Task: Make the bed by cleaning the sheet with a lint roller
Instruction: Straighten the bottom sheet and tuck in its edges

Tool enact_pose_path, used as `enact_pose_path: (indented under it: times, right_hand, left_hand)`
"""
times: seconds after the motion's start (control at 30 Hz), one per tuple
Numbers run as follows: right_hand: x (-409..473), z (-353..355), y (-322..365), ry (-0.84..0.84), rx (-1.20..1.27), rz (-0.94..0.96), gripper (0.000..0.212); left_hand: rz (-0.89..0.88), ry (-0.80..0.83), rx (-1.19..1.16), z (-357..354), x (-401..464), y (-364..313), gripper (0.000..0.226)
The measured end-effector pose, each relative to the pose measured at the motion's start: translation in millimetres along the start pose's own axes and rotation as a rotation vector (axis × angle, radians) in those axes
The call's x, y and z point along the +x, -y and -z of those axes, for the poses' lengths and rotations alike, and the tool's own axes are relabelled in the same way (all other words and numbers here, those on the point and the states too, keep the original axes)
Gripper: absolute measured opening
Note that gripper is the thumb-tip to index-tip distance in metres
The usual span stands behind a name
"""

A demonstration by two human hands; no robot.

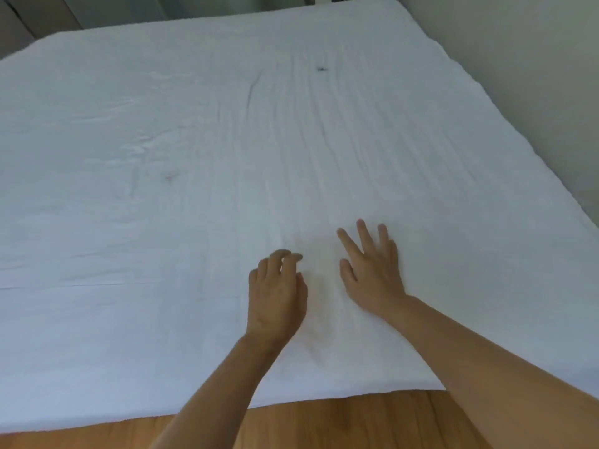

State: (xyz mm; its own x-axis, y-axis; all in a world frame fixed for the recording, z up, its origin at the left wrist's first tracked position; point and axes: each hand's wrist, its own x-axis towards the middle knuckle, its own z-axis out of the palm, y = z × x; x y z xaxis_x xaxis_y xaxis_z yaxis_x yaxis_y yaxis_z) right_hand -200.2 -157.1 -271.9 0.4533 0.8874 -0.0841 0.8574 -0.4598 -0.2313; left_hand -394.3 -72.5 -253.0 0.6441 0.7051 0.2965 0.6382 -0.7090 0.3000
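A white sheet [227, 157] covers the whole bed and shows long creases running away from me. A small dark speck [322, 69] lies on it toward the far side, and a faint reddish mark [169, 177] sits left of centre. My right hand [372, 270] lies flat on the sheet near the front edge with fingers spread. My left hand [275, 293] is just to its left, over the sheet, with fingers loosely curled and nothing in them. No lint roller is in view.
A wooden floor [324, 422] runs along the bed's near edge. A pale wall [534, 59] stands close along the right side of the bed. Dark furniture or a doorway [32, 14] shows beyond the far left corner.
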Motion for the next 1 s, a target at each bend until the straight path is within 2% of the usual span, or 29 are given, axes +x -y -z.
enact_pose_path:
  times: [0.03,0.1,0.17,0.2,0.3,0.37,0.47,0.53,0.6,0.7,0.73,0.8,0.9,1.0]
  right_hand:
    - [9.2,-9.0,15.7,0.033,-0.042,-0.058,0.06]
    - [5.9,-28.8,45.3,0.021,-0.137,-0.073,0.06]
    - [-13.3,-40.8,68.5,-0.011,-0.177,0.018,0.06]
    - [-23.8,-45.2,76.1,0.008,-0.183,0.083,0.06]
    - [-50.6,-48.2,86.2,0.086,-0.24,0.251,0.061]
    - [-59.4,-44.0,88.8,0.091,-0.241,0.283,0.059]
    - [-41.3,-34.9,118.8,0.006,-0.068,0.255,0.046]
    - [-9.5,-34.7,159.5,-0.044,0.0,0.274,0.041]
    - [21.7,-43.5,208.7,0.006,-0.01,0.263,0.05]
    - [36.5,-76.4,268.2,0.107,-0.101,0.108,0.058]
    - [29.3,-86.1,283.5,0.101,-0.128,0.081,0.059]
    - [6.7,-98.4,306.3,0.04,-0.14,0.126,0.06]
    - [-18.4,-103.2,325.8,0.111,-0.165,0.375,0.059]
    - [-15.6,-98.2,350.3,0.205,-0.143,0.602,0.058]
  left_hand:
    - [-0.011,0.016,0.028,-0.8,18.7,12.8,0.041]
    - [-0.02,0.22,0.099,-7.8,43.0,39.9,0.059]
    - [0.02,0.409,0.199,-18.3,52.3,79.9,0.07]
    - [0.058,0.453,0.223,-20.8,48.9,99.7,0.071]
    - [0.103,0.427,0.22,-12.1,22.6,141.5,0.071]
    - [0.113,0.397,0.195,0.9,1.4,156.3,0.071]
    - [0.144,0.389,0.184,20.9,-28.9,174.4,0.073]
    - [0.101,0.425,0.212,34.6,-37.3,181.9,0.074]
    - [0.011,0.409,0.202,47.7,-36.5,193.3,0.069]
    - [-0.058,0.277,0.032,59.7,-45.4,232.9,0.052]
    - [-0.017,0.247,0.037,63.8,-53.3,253.2,0.054]
    - [0.186,0.262,0.13,74.9,-71.5,296.8,0.066]
    - [0.45,0.3,0.244,94.5,-99.4,347.5,0.078]
    - [0.731,0.286,0.246,113.1,-115.2,375.9,0.083]
